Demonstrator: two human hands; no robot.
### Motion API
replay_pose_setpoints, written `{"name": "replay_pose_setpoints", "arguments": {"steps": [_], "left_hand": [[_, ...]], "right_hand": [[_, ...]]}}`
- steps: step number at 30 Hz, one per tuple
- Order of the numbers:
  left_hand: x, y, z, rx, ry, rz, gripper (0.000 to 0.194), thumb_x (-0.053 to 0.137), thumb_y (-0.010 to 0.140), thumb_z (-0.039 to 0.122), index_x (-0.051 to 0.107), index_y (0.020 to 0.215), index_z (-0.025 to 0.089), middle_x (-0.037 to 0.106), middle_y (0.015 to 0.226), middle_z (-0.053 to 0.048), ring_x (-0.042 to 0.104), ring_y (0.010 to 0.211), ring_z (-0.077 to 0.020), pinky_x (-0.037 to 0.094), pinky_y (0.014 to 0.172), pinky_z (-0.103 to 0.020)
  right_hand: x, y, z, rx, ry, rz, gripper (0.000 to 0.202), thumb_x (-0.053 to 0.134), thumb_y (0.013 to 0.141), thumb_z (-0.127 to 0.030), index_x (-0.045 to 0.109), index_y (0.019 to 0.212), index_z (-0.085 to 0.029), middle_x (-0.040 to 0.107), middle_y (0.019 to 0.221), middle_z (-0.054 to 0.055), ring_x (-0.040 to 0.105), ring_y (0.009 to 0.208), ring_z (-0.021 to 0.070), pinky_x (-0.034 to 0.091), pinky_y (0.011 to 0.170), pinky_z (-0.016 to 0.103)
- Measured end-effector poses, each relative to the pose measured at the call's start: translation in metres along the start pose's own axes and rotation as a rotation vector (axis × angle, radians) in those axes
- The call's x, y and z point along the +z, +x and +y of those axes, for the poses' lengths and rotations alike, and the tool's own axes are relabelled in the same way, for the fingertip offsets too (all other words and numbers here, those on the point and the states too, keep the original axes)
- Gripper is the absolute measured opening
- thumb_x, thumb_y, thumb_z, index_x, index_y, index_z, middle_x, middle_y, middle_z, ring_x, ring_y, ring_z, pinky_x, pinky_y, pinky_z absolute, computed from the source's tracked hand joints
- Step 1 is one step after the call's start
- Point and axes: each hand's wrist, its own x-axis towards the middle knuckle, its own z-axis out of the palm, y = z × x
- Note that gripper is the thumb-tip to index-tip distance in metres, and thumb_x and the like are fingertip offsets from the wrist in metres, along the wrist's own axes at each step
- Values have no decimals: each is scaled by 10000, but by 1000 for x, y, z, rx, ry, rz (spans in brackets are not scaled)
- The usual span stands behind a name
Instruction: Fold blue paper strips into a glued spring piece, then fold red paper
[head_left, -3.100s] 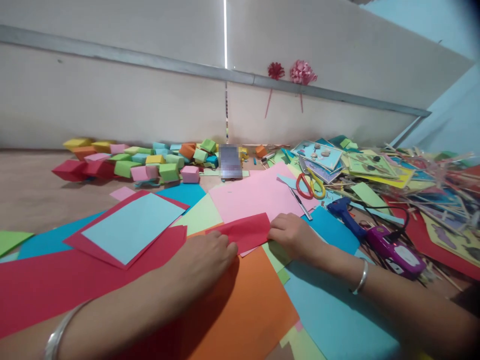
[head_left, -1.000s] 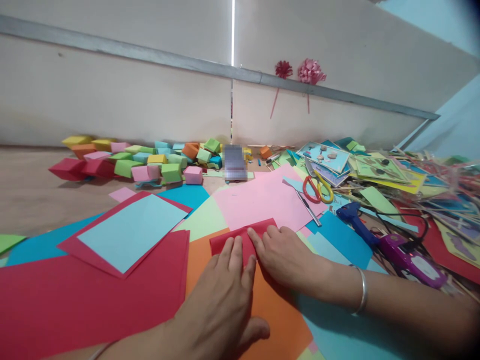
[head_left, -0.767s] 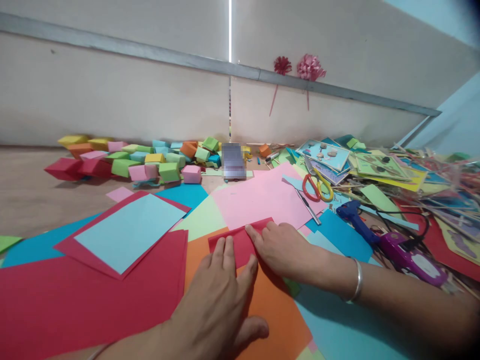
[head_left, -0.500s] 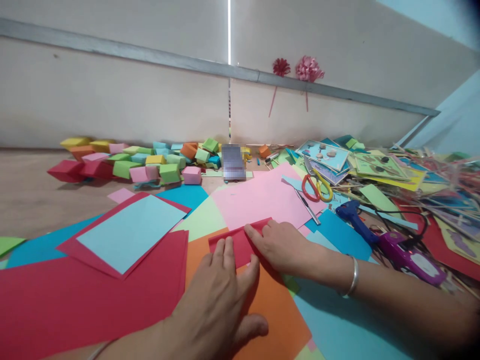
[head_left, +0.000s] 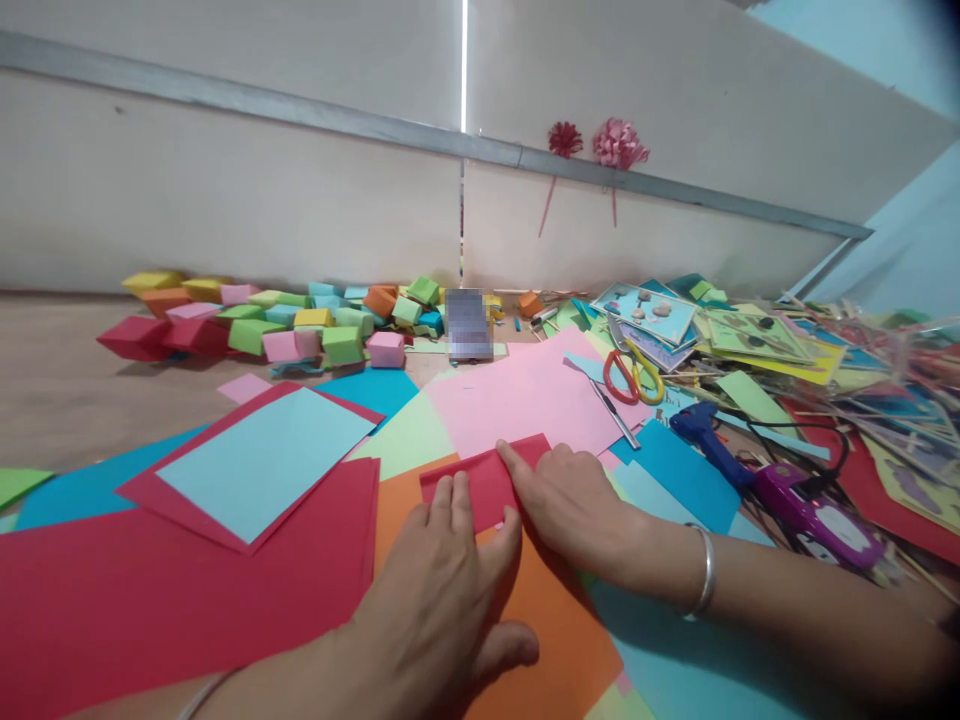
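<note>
A small red paper [head_left: 486, 492] with a folded strip along its far edge lies on an orange sheet [head_left: 559, 620]. My left hand [head_left: 442, 575] rests on its near left part, fingers spread and pressing down, thumb apart. With its index finger stretched out, my right hand [head_left: 581, 500] touches the folded edge near the middle; its other fingers are curled, and they do not visibly grip anything. Part of the red paper is hidden under both hands.
Paper boxes [head_left: 341, 345] line the back left. Scissors [head_left: 634, 375], a cutter [head_left: 615, 412] and a purple-blue glue gun [head_left: 814, 515] lie right. A light blue sheet [head_left: 266, 460] tops red sheets [head_left: 187, 610] at left. A phone-like blurred object [head_left: 469, 325] stands behind.
My right index fingertip has shifted slightly right along the folded edge, and the right hand has moved a little lower. My left hand stays almost in place on the red paper.
</note>
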Motion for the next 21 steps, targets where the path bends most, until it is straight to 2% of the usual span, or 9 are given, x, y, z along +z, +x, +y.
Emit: {"name": "replay_pose_setpoints", "arguments": {"steps": [4,7,10,12,15,18,21], "left_hand": [[0,0,1,-5,-1,-5,865,697,752,660,557,1415,123,425,1482,-386,374,1360,-611,438,955,-710],[-1,0,2,-16,-5,-4,855,724,740,640,565,1407,130,436,1476,-384,385,1357,-607,442,953,-709],[-3,0,4,-25,6,4,845,746,736,612,570,1404,126,429,1470,-397,365,1367,-612,439,955,-706],[-3,-1,4,-17,20,18,836,742,742,606,571,1403,124,433,1463,-403,377,1358,-614,448,933,-710],[1,0,3,-5,38,45,831,741,745,592,571,1402,112,448,1452,-402,402,1343,-611,454,924,-705],[7,0,2,0,47,93,876,761,717,593,554,1418,110,481,1432,-390,429,1320,-610,464,921,-683],[12,0,-2,11,56,161,895,772,676,642,585,1383,127,527,1392,-363,461,1287,-602,479,898,-656]], "right_hand": [[4,0,10,58,4,-29,570,448,917,-40,435,1487,-47,732,866,209,711,803,277,493,579,298],[7,-3,24,144,-3,-45,500,393,907,9,552,1380,-26,735,875,214,714,815,273,489,590,299],[-1,-7,33,228,-30,-30,404,365,908,20,689,1143,-37,725,864,217,714,823,264,479,604,290],[-10,-10,32,249,-58,25,387,359,911,16,687,1107,-48,716,880,216,704,853,266,469,607,284],[-16,-8,22,64,-26,111,412,372,949,-34,578,1303,-80,716,956,189,678,890,261,458,599,284],[-7,-1,12,-165,38,90,331,443,958,-104,616,1239,-78,712,1015,182,653,900,266,458,594,305],[7,5,11,-229,35,117,301,466,959,-111,637,1201,-62,711,1034,182,638,923,273,454,590,324]]}}
